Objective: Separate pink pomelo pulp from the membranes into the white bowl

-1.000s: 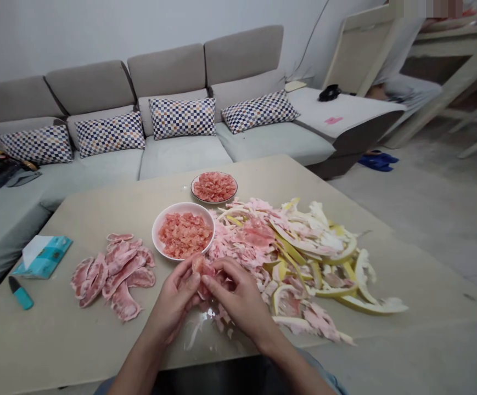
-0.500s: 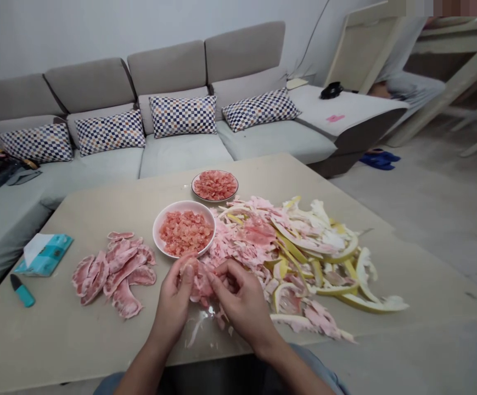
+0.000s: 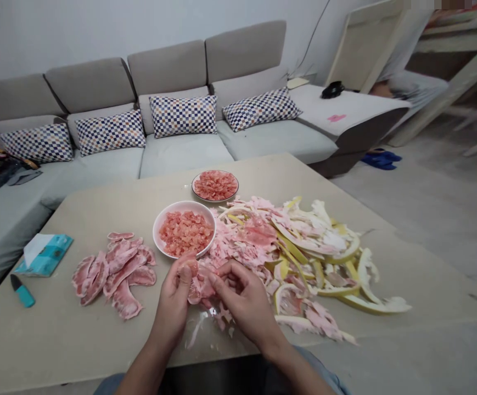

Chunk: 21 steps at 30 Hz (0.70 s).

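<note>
Both my hands meet at the near edge of the table, closed on one pink pomelo segment [image 3: 199, 284]. My left hand [image 3: 174, 304] pinches its left end with thumb and fingers. My right hand [image 3: 242, 299] grips its right side, fingers curled. Just beyond the hands stands a white bowl [image 3: 184, 210] filled with peeled pink flesh. A second filled bowl [image 3: 215, 185] sits farther back. Unpeeled pink segments [image 3: 112, 271] lie in a group to the left of my left hand.
A large heap of pink membrane and yellow-white peel [image 3: 304, 252] covers the table's right half. A tissue pack [image 3: 43, 253] and a teal lighter [image 3: 22, 291] lie at the left edge. A grey sofa [image 3: 172, 137] stands behind; a person sits far right.
My hands shifted slightly while working the segment; the left thumb moved up over its end and the piece looks more pulled apart. Nothing else moved.
</note>
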Each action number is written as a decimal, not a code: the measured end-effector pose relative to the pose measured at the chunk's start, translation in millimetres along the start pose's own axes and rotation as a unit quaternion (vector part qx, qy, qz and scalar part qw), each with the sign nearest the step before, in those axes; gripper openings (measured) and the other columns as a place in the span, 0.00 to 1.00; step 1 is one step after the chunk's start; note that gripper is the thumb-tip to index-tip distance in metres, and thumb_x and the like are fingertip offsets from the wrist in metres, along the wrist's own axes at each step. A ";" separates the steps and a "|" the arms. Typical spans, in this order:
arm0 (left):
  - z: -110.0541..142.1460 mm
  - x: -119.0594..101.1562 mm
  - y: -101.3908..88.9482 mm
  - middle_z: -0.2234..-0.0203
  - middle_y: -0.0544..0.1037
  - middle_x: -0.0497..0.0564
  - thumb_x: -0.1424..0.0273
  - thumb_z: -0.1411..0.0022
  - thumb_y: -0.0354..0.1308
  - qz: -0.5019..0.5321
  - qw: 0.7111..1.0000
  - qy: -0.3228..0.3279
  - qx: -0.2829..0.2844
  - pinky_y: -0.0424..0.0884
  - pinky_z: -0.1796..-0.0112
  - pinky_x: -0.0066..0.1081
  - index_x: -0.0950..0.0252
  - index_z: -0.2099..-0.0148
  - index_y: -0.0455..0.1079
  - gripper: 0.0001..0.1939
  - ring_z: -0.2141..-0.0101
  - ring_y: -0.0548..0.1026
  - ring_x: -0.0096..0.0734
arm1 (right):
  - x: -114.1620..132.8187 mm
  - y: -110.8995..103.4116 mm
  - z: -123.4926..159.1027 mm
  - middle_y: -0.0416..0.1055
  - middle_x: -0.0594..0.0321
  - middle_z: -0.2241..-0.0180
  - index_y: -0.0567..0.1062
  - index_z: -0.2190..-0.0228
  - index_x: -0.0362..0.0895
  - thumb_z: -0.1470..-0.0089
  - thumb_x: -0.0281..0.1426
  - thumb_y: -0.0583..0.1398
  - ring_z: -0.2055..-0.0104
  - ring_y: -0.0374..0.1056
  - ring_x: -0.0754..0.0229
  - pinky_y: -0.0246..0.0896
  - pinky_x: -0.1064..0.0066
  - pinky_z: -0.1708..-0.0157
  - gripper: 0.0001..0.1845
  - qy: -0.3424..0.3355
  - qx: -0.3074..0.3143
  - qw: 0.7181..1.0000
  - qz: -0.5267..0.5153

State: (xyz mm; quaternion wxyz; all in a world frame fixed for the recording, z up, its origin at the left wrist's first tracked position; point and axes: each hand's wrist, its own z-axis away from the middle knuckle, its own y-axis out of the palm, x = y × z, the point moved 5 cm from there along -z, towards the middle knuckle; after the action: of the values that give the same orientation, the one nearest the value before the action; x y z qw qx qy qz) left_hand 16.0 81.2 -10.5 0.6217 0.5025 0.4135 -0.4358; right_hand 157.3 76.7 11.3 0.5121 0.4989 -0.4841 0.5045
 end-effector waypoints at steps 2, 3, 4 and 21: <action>-1.0 0.3 -1.9 0.61 0.79 0.54 0.57 0.45 0.62 0.003 1.000 -0.002 -0.005 0.71 0.59 0.34 0.64 0.50 0.71 0.23 0.57 0.75 0.43 | -2.2 2.5 -1.7 0.71 0.65 0.80 0.70 0.74 0.44 0.48 0.41 0.61 0.80 0.65 0.64 0.59 0.74 0.80 0.13 0.017 0.031 0.999 -0.010; -1.4 0.0 -2.7 0.61 0.78 0.54 0.57 0.45 0.62 -0.001 1.000 -0.003 -0.007 0.70 0.59 0.34 0.64 0.51 0.71 0.23 0.58 0.75 0.42 | -3.2 3.3 -2.6 0.72 0.65 0.78 0.70 0.72 0.44 0.48 0.40 0.61 0.78 0.67 0.63 0.61 0.74 0.79 0.12 0.021 0.045 0.999 -0.010; -1.8 -0.5 -3.3 0.61 0.78 0.54 0.57 0.45 0.62 -0.008 1.000 -0.002 -0.009 0.70 0.58 0.34 0.64 0.52 0.71 0.22 0.58 0.75 0.42 | -4.2 3.6 -3.4 0.72 0.64 0.76 0.71 0.70 0.44 0.48 0.39 0.62 0.76 0.69 0.62 0.63 0.73 0.77 0.11 0.023 0.055 0.998 -0.006; -0.4 -6.5 0.0 0.58 0.79 0.55 0.61 0.41 0.59 -0.115 0.992 0.040 0.014 0.66 0.53 0.31 0.64 0.57 0.76 0.15 0.55 0.74 0.39 | -2.2 2.2 -3.1 0.72 0.63 0.75 0.75 0.75 0.44 0.48 0.37 0.62 0.77 0.68 0.62 0.63 0.74 0.79 0.10 -0.010 -0.003 0.999 0.052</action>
State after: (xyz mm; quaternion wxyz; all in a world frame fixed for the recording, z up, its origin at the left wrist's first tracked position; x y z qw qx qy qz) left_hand 14.1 82.4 -4.3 0.5437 0.4770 0.4870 -0.4897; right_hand 155.1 79.7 9.0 0.4819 0.4765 -0.5161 0.5238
